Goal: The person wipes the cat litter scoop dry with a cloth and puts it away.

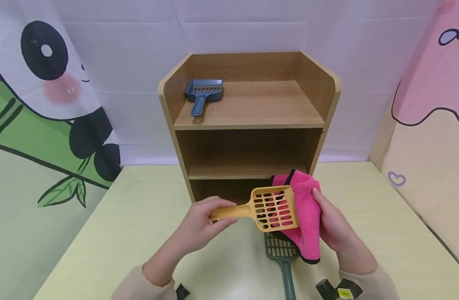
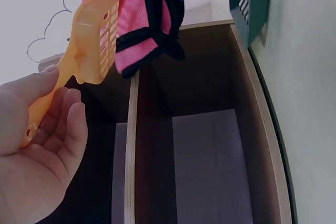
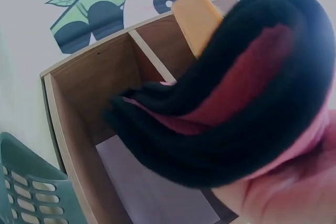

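Yellow scoop is held above the table, before the shelf unit, its handle pointing left. The left hand pinches that handle near its end; the right hand grips a pink cloth that lies behind the slotted head and appears to touch its right edge. This looks like wiping: a firm left grip should stop the head twisting, and light strokes along the slots should keep fabric from snagging. Lifting the cloth's hanging corner would avoid dragging the green scoop on the table below. Far left, a blue scoop rests on the top shelf.
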A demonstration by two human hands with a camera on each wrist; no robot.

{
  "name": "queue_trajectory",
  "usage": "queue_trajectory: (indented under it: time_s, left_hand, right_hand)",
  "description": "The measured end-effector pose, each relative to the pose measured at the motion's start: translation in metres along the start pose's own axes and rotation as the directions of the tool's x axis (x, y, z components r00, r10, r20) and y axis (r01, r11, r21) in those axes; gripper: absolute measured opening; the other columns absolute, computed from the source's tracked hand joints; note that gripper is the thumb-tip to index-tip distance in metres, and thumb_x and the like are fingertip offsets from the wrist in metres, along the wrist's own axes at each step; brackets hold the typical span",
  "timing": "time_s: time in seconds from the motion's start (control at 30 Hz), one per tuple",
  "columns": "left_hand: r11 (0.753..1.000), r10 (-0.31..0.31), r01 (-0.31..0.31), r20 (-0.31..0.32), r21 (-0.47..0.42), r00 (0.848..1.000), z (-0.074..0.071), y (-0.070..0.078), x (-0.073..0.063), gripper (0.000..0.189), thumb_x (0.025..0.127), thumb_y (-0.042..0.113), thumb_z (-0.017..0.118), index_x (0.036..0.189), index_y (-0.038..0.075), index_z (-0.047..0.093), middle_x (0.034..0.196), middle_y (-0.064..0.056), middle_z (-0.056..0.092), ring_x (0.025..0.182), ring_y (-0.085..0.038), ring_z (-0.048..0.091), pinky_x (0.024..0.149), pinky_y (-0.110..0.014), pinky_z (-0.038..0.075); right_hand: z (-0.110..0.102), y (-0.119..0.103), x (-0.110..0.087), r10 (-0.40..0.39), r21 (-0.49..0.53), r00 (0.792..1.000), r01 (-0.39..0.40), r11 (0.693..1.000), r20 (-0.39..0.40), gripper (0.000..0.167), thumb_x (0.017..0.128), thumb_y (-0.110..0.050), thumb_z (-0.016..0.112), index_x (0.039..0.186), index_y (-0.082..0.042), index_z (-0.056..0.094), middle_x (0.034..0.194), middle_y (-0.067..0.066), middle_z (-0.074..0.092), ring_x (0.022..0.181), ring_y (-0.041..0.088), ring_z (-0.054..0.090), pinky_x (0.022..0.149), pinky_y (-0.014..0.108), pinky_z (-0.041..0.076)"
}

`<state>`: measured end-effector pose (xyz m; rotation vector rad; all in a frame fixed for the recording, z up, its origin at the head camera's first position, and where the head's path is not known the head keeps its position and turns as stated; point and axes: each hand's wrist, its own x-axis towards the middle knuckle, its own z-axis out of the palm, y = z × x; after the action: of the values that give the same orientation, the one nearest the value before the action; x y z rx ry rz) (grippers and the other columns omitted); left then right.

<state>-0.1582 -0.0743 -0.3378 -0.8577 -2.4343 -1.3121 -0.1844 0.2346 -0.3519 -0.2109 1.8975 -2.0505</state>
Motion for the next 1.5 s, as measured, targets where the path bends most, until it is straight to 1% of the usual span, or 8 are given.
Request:
queue_trajectory:
  time_s: [0.13,0.23,0.4,0.63,0.83,1.07,1.3,1.5]
  left_hand:
    - [0.997,0.075,-0.075,-0.012,0.001,0.997,0.005,-0.003,0.004,0.025,0.081,0.013,0.074,0.105,0.008,0.069,0.092,0.000,0.067,0.074,-0.005,0.056,0.060,-0.020,0.052]
    - [0.994,0.104,-0.104,-0.004,-0.016,0.995,0.009,-0.007,0.008,0.025,0.081,0.013,0.074,0.106,0.008,0.069,0.092,-0.001,0.067,0.075,-0.006,0.056,0.060,-0.020,0.052]
    - [0.999,0.052,-0.052,-0.012,-0.013,0.999,0.014,-0.016,0.013,0.025,0.080,0.016,0.075,0.104,0.008,0.070,0.090,0.000,0.067,0.072,-0.006,0.054,0.059,-0.019,0.051]
    - [0.994,-0.087,0.087,0.000,-0.067,0.996,0.023,-0.028,0.015,0.027,0.078,0.017,0.078,0.103,0.010,0.071,0.090,0.002,0.066,0.071,-0.009,0.054,0.058,-0.020,0.051]
    - [1.000,-0.004,0.004,-0.032,-0.010,0.999,0.030,-0.031,0.020,0.032,0.075,0.017,0.080,0.104,0.007,0.072,0.088,-0.002,0.068,0.070,-0.008,0.054,0.059,-0.018,0.050]
    - [0.990,0.126,-0.123,-0.044,0.062,0.991,0.028,-0.029,0.031,0.028,0.075,0.019,0.080,0.099,0.005,0.074,0.084,-0.004,0.071,0.066,-0.006,0.053,0.056,-0.013,0.047]
    - [0.993,0.109,-0.107,-0.032,0.048,0.994,0.021,-0.025,0.038,0.025,0.075,0.014,0.080,0.097,0.004,0.074,0.082,-0.005,0.071,0.064,-0.005,0.053,0.055,-0.013,0.046]
    - [0.998,0.047,-0.047,0.001,0.029,0.999,0.017,-0.024,0.037,0.025,0.077,0.019,0.078,0.098,0.005,0.074,0.084,-0.005,0.071,0.065,-0.005,0.054,0.056,-0.015,0.048]
  right_hand:
    - [0.004,0.001,0.005,0.044,-0.070,0.999,-0.042,0.997,0.024,0.068,0.098,-0.056,0.021,0.146,-0.008,0.017,0.126,0.004,0.043,0.111,0.012,0.050,0.088,0.027,0.052]
    - [0.008,0.002,0.010,0.046,-0.045,0.997,-0.043,0.998,0.068,0.068,0.098,-0.057,0.021,0.148,-0.012,0.016,0.128,0.006,0.047,0.110,0.015,0.058,0.089,0.032,0.053]
    - [0.011,0.005,0.015,0.041,0.007,0.993,-0.042,0.999,0.108,0.061,0.100,-0.050,0.031,0.149,-0.020,0.010,0.128,0.007,0.050,0.107,0.018,0.064,0.089,0.035,0.053]
    - [0.010,0.015,0.022,0.012,-0.137,1.000,-0.009,0.990,0.022,0.070,0.092,-0.019,0.060,0.146,-0.016,0.014,0.129,0.019,0.048,0.101,0.020,0.065,0.082,0.036,0.056]
    - [0.014,0.021,0.029,0.002,-0.183,0.993,-0.024,0.983,-0.120,0.060,0.093,-0.026,0.060,0.142,-0.007,0.029,0.123,0.020,0.055,0.095,0.020,0.068,0.078,0.037,0.057]
    - [0.016,0.018,0.034,0.019,-0.177,0.958,-0.072,0.982,-0.287,0.059,0.094,-0.040,0.055,0.139,-0.009,0.034,0.115,0.006,0.060,0.090,0.012,0.068,0.077,0.030,0.057]
    - [0.012,0.014,0.038,-0.031,-0.203,0.968,-0.021,0.979,-0.249,0.061,0.095,-0.040,0.053,0.143,-0.013,0.027,0.121,0.006,0.054,0.093,0.008,0.067,0.078,0.031,0.057]
    - [0.006,0.008,0.040,-0.123,-0.357,0.981,0.062,0.932,-0.152,0.056,0.097,-0.032,0.051,0.142,-0.008,0.027,0.121,0.014,0.053,0.091,0.007,0.065,0.076,0.027,0.057]
